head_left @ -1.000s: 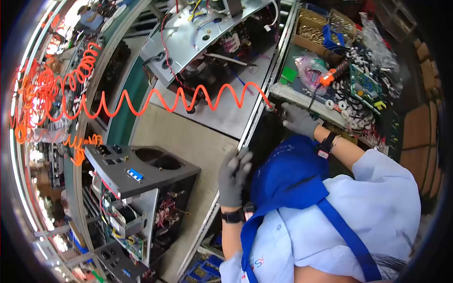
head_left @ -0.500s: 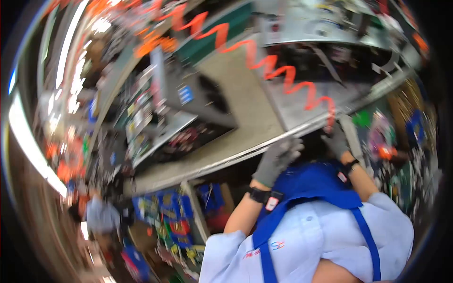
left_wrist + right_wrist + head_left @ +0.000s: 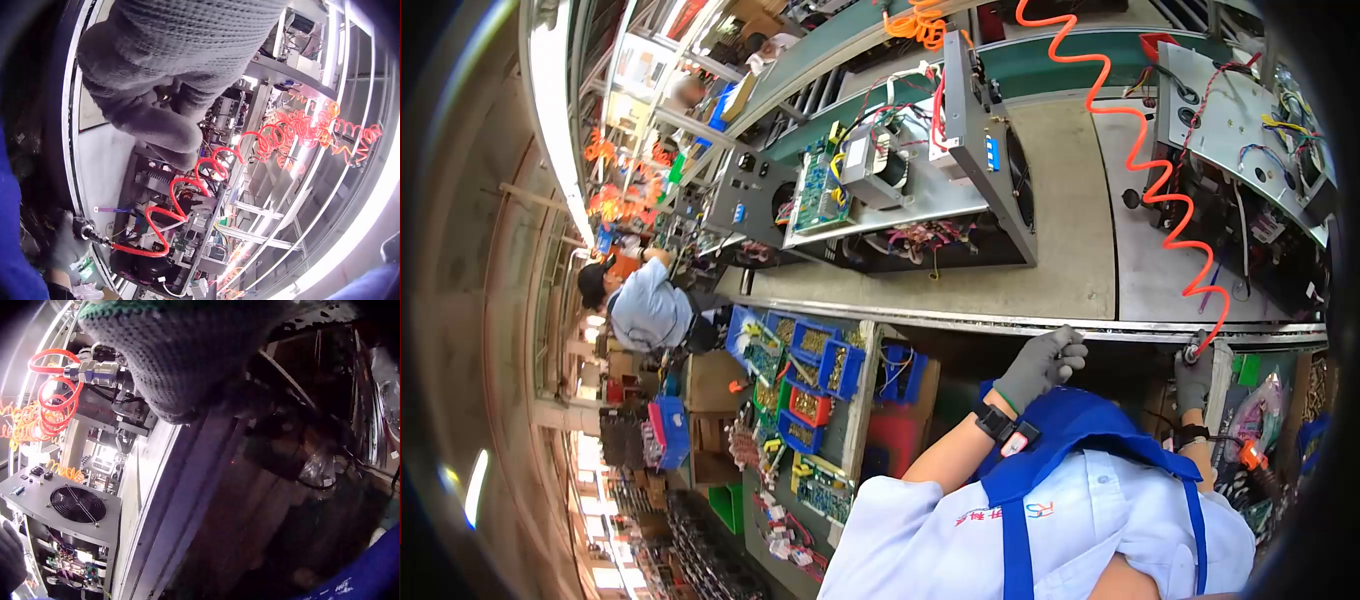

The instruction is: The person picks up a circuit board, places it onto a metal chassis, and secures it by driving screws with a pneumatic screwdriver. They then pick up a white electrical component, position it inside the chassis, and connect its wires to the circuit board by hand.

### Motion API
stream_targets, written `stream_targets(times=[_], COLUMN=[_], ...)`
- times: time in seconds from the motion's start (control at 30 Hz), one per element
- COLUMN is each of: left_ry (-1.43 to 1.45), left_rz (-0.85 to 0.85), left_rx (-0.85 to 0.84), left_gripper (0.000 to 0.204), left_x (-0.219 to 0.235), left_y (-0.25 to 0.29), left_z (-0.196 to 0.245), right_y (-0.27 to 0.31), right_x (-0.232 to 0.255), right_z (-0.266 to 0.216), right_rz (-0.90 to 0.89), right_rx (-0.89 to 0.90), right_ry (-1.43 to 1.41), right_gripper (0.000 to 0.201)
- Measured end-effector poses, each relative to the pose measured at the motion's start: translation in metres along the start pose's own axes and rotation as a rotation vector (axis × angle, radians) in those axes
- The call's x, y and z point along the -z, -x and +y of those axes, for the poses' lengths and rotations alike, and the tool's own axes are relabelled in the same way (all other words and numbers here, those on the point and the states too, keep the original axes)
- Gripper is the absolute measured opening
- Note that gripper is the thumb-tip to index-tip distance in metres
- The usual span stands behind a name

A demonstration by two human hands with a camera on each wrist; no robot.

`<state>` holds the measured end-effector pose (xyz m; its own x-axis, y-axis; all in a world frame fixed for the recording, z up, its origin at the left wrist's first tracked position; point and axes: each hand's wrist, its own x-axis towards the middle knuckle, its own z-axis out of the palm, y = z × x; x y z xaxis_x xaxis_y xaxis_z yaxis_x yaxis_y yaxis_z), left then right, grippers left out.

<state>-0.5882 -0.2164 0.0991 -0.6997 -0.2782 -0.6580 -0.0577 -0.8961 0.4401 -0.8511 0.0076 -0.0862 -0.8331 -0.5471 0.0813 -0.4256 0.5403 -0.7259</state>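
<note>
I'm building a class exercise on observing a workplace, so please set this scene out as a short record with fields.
Surface: pale workbench with a metal edge
Left hand: grey-gloved, fingers bent, near that edge; contents unclear
Right hand: gloved, gripping the end of a red coiled hose at its metal coupling
Main unit: grey chassis with round fan, blue switch and green circuit board
Second unit: open metal housing with loose wires, farther right
Storage: blue bins holding small brass-coloured parts
Background: another person in a light-blue shirt
</note>
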Motion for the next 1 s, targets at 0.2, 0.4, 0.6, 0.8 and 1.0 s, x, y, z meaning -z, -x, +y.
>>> stream_targets(times=[0.2,0.4,0.6,0.8,1.0], left_ry=[0.252,0.403,0.341,0.166,0.110], left_rz=[-0.052,0.227,0.336,0.542,0.533], left_rx=[-0.320,-0.526,-0.723,-0.810,-0.827], left_gripper=[0.032,0.023,0.028,0.017,0.035], left_x=[0.062,0.120,0.131,0.136,0.127], left_y=[-0.013,-0.002,0.031,0.024,0.034], left_z=[0.039,0.100,0.197,0.241,0.247], right_y=[0.009,-0.013,-0.103,-0.135,-0.138], right_x=[0.036,0.028,-0.037,-0.082,-0.093], right_z=[-0.051,-0.202,-0.448,-0.497,-0.491], right_rz=[-0.320,-0.660,-0.236,0.006,-0.001], right_rx=[-0.418,0.110,0.902,1.009,0.995], right_ry=[0.115,-0.107,-0.339,-0.502,-0.519], right_gripper=[0.055,0.066,0.099,0.049,0.032])
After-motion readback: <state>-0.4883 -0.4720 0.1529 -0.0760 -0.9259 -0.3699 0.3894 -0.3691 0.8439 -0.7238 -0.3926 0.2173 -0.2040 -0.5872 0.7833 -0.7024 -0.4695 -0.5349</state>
